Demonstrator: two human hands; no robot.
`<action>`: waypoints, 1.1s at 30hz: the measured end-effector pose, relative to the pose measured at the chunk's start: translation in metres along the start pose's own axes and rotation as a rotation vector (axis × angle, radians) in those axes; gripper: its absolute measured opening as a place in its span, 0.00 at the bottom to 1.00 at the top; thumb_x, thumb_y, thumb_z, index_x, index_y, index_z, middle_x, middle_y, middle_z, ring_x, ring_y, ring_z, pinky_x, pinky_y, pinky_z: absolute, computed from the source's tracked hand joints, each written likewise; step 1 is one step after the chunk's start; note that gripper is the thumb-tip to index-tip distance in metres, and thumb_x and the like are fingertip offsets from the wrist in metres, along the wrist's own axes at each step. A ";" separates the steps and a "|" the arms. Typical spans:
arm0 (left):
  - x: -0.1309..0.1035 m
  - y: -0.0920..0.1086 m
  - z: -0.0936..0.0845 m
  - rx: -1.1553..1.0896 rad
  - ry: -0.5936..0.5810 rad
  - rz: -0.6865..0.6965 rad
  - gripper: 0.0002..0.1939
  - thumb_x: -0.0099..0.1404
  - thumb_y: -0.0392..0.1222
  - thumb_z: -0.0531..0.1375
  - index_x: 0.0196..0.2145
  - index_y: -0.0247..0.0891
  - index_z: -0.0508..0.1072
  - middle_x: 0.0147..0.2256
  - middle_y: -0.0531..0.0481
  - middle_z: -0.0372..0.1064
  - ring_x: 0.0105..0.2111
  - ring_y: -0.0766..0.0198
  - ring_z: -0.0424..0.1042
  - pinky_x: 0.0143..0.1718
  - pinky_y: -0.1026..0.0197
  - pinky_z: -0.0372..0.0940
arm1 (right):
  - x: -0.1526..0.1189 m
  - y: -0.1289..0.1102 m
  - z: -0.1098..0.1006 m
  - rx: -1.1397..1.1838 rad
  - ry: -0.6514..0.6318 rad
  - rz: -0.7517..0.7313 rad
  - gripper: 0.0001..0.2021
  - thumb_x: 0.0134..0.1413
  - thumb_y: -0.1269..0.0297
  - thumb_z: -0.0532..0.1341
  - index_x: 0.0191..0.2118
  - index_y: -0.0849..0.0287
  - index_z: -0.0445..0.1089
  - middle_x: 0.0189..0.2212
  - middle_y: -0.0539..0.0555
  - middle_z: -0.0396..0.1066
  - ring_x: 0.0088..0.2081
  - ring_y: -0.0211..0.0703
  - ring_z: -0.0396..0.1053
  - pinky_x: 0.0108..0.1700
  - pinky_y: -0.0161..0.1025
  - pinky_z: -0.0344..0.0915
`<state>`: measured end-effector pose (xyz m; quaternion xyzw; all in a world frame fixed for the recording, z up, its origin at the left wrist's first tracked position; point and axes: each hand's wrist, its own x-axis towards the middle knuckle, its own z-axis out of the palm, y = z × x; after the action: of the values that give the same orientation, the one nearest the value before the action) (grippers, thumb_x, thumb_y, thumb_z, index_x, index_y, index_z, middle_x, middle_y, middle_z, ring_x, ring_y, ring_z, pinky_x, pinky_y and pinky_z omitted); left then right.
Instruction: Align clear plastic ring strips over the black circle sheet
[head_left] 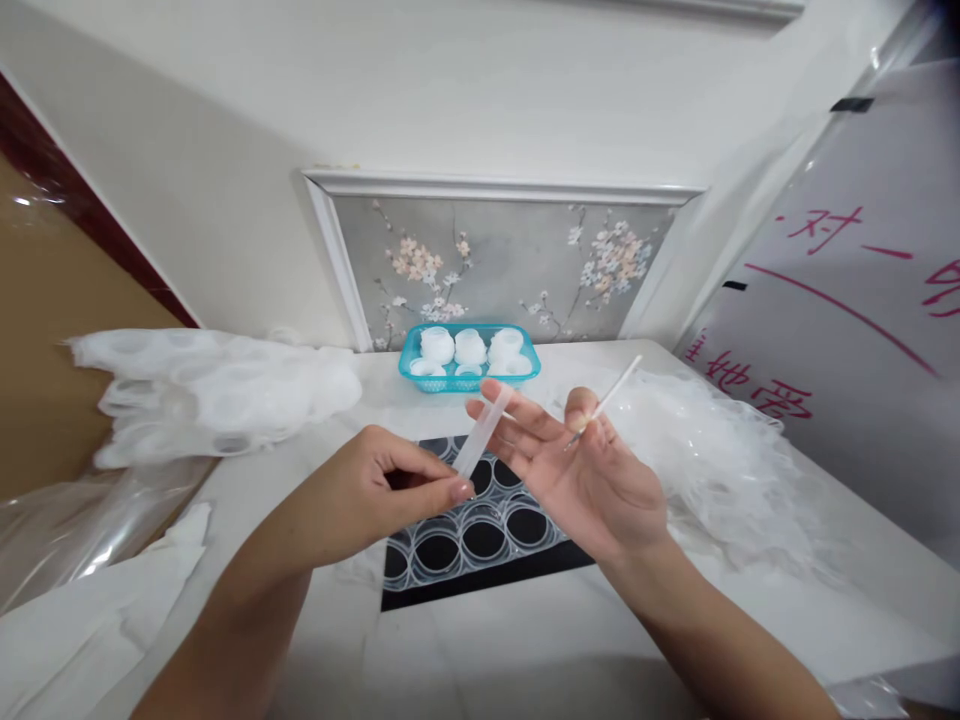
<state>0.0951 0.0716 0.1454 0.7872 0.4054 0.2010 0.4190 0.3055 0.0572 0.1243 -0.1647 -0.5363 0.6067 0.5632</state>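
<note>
My left hand point(375, 495) pinches the lower end of a round, translucent white plastic piece point(480, 440), seen almost edge-on, so I cannot tell if it is a lid or a ring. The fingertips of my right hand point(607, 485) touch the piece's upper end. Between that hand's thumb and forefinger is a thin white stick point(619, 382) with a fine dark tip pointing down toward the palm. Below both hands, several clear round plastic cups point(484, 540) stand in rows on a black mat point(487, 580), partly hidden by my hands.
Behind my hands, a blue basket point(469, 384) holds several white round containers point(470, 347). Bagged white round pieces lie in a heap point(232, 390) at left, and a pile of translucent pieces point(720, 470) at right. A whiteboard point(847, 300) with red writing stands at right.
</note>
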 end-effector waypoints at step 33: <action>0.002 0.012 0.019 -0.019 0.804 0.049 0.17 0.52 0.49 0.67 0.40 0.45 0.79 0.16 0.57 0.60 0.18 0.73 0.50 0.18 0.66 0.49 | -0.008 0.007 -0.002 -0.427 -0.190 -0.112 0.06 0.54 0.70 0.63 0.37 0.54 0.75 0.32 0.51 0.77 0.41 0.43 0.73 0.51 0.47 0.65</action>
<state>0.1143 0.0601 0.1443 0.6514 0.5161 0.5067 0.2293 0.3056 0.0527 0.1144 -0.1922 -0.7114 0.4600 0.4954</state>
